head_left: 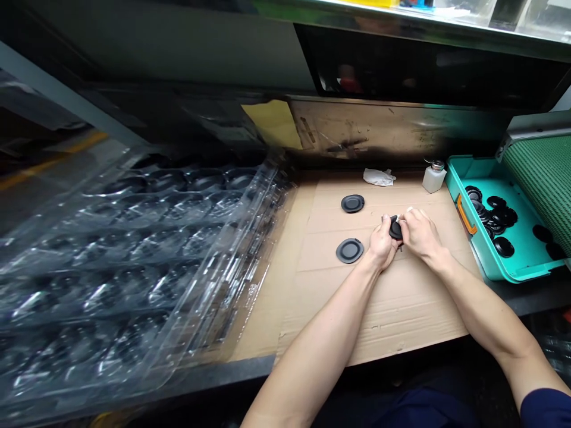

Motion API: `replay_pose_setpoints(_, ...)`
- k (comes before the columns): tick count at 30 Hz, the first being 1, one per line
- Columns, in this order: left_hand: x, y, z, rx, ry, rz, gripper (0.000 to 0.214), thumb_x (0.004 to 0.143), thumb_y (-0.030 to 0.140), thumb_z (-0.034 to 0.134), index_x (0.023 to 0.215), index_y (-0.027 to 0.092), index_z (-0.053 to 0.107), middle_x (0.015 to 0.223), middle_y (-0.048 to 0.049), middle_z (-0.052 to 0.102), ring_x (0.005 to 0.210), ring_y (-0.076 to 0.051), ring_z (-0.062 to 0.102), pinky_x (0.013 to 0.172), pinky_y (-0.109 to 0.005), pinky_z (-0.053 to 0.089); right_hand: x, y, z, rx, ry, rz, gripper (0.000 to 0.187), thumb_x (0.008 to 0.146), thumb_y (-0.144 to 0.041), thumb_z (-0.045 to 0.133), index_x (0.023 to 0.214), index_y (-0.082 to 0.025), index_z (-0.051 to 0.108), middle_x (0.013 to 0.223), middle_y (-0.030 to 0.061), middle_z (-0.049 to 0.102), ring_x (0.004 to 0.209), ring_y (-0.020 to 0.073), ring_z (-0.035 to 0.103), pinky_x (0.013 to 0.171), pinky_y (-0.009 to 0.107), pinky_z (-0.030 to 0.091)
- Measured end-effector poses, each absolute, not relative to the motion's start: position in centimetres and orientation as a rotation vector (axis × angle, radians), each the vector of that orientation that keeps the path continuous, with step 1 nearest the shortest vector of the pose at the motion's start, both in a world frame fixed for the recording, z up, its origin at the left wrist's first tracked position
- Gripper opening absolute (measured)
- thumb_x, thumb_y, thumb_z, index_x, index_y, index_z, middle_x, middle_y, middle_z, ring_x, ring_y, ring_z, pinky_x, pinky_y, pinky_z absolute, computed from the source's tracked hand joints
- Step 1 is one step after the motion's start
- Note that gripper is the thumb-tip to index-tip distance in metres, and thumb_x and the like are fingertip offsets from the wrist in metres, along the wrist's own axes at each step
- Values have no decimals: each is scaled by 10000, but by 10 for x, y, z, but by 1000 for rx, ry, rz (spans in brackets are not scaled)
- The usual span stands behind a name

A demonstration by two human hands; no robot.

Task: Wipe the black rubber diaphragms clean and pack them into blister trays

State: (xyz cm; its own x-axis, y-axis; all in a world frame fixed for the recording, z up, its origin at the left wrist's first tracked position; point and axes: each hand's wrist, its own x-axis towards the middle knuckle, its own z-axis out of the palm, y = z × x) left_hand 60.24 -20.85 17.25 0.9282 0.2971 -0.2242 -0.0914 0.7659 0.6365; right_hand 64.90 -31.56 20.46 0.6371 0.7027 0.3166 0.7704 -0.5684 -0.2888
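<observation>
My left hand (382, 242) is closed around a small black round part (395, 229), held just above the cardboard. Close against it, my right hand (418, 230) has its fingers bent over the same part, with a bit of something white at the fingertips that may be a cloth. To the left of my hands, two dark oval discs lie flat: one farther back (353, 204) and one nearer (350, 251), each with a raised ring in its middle.
Stacked clear plastic trays (147, 238) fill the left side, some pockets holding black parts. A teal bin (491, 261) with black discs stands right, beside a green conveyor belt (542, 160). A pump bottle (434, 177) and crumpled white tissue (379, 176) are at the back of the cardboard (321, 297).
</observation>
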Motion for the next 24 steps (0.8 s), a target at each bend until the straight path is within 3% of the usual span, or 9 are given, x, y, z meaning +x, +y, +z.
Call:
replay_pose_setpoints(13, 602, -210, 173, 703, 339, 227, 361, 1029, 449, 565, 931, 129, 699, 910, -101, 779, 1012, -229, 751, 941, -350, 580, 644, -314, 211, -2607, -1066, -199, 220, 1017, -215, 475, 1017, -175, 692, 1076, 152, 698, 1005, 280, 619, 896, 378, 484)
replay_pose_setpoints(18, 602, -204, 180, 629, 405, 209, 413, 1067, 461, 451, 1004, 128, 687, 971, -144, 783, 1051, -251, 751, 953, -391, 586, 652, -332, 221, -2307, -1245, 153, 169, 942, -194, 567, 891, -227, 724, 948, 35, 754, 894, 204, 669, 817, 297, 484)
replay_pose_setpoints(20, 602, -200, 182, 593, 432, 206, 456, 1085, 463, 377, 1042, 125, 680, 1016, -165, 782, 1069, -262, 748, 949, -409, 589, 668, -344, 223, -2314, -1096, 34, 196, 950, -210, 548, 923, -227, 742, 969, 40, 760, 902, 208, 671, 815, 304, 484)
replay_pose_setpoints(24, 601, -197, 186, 579, 437, 187, 497, 1090, 482, 324, 1119, 126, 670, 1111, -186, 769, 1088, -264, 745, 924, -384, 585, 696, -366, 217, -2624, -649, -433, 227, 958, -295, 572, 929, -173, 761, 1018, 171, 721, 1009, 320, 622, 884, 433, 477)
